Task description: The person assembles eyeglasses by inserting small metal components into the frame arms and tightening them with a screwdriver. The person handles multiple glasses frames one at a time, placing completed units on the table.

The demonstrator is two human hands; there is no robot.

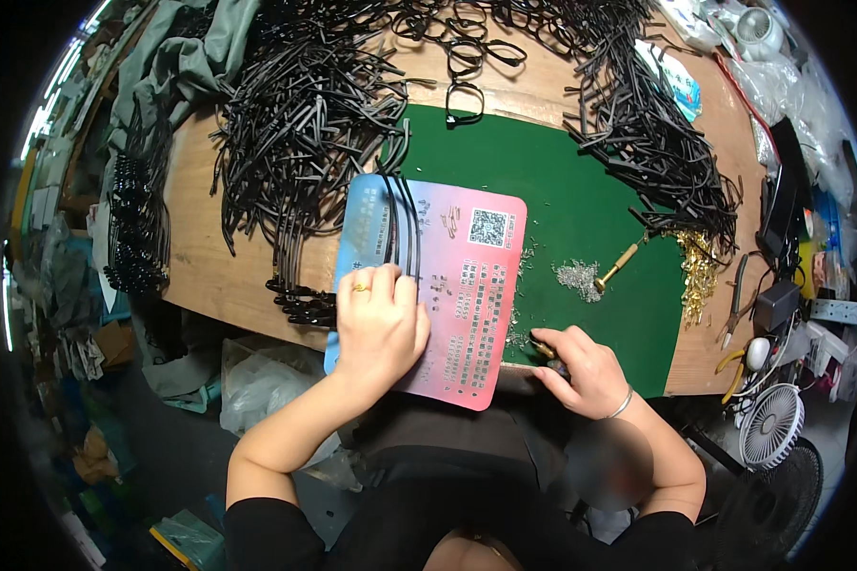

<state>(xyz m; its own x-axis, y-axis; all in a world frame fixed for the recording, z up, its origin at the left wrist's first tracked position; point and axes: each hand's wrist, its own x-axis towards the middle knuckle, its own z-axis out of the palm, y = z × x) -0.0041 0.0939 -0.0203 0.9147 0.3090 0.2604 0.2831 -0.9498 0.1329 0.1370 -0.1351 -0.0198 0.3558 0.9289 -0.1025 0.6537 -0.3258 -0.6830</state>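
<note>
On the pink-and-blue printed pad [476, 314], my left hand [381, 319] has its fingers curled over black eyeglass temple arms [413, 224], whose long ends stick out past the fingers toward the far edge. Whatever lies under the palm is hidden. My right hand [586, 371], at the near edge of the green mat [486, 152], is closed round a small brass-and-black tool [544, 348], mostly covered by the fingers. Beyond it, a brass-handled screwdriver [619, 266] lies with one end at a pile of tiny silver screws [578, 279].
Heaps of black temple arms [290, 124] cover the back left and back right. Several black eyeglass frames [465, 103] lie at the back, others [305, 303] left of the pad. Gold-coloured small parts [697, 276], pliers [736, 300] and a white fan [771, 425] are at the right.
</note>
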